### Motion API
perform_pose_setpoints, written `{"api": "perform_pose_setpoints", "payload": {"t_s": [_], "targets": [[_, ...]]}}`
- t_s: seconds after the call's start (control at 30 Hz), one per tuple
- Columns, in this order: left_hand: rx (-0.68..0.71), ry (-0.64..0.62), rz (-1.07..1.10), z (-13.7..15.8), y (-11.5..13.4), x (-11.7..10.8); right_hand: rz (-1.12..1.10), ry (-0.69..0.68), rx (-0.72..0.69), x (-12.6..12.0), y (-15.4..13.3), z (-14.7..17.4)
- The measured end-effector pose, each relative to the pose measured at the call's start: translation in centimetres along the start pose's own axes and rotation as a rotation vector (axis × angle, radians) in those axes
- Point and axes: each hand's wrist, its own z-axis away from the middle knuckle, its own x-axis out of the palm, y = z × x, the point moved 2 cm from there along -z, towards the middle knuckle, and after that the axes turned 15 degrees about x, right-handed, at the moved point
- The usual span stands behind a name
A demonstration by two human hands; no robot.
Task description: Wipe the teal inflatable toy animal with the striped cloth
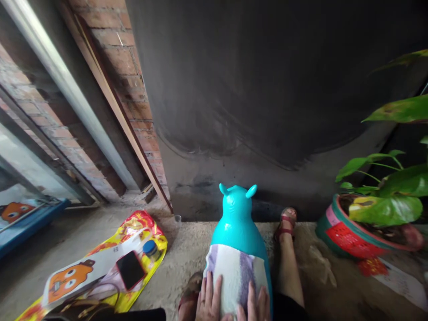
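Observation:
A turquoise inflatable animal toy [238, 218] with two small ears stands on the concrete floor in front of me, facing the dark wall. A white and purple striped cloth [236, 274] is draped over its back. My left hand [210, 299] lies flat on the cloth's near left edge, fingers together. Flat on the cloth's near right part rests my right hand [258, 304]. My sandalled right foot [285, 221] is beside the toy on the right, and my left foot [192, 287] is on the left.
A yellow printed bag [100, 263] lies on the floor at left with a dark phone [130, 269] and a blue-capped bottle [151, 248] on it. A potted green plant [371, 218] stands at right. The dark wall [267, 89] and brick pillar [133, 89] close off the front.

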Motion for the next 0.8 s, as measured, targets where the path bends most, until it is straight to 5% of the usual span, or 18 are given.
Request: {"api": "perform_pose_setpoints", "payload": {"t_s": [0.2, 0.3, 0.6, 0.7, 0.8], "targets": [[-0.235, -0.052, 0.024, -5.9, 4.4, -7.5, 0.06, -0.032, 0.084, -0.6, -5.9, -8.8], [-0.327, -0.061, -0.003, -7.9, 6.0, -9.5, 0.12, -0.097, 0.107, -1.4, -7.2, -11.0], [-0.192, -0.097, -0.046, -3.4, 4.6, -5.3, 0.11, 0.115, 0.141, 4.0, 0.5, -0.6], [-0.175, -0.135, -0.018, -4.4, 4.8, -6.0, 0.139, 0.106, 0.176, 3.0, -0.2, -2.9], [-0.186, -0.124, -0.023, -7.4, 5.4, -7.9, 0.115, -0.098, 0.141, 1.3, -2.9, -9.1]]}}
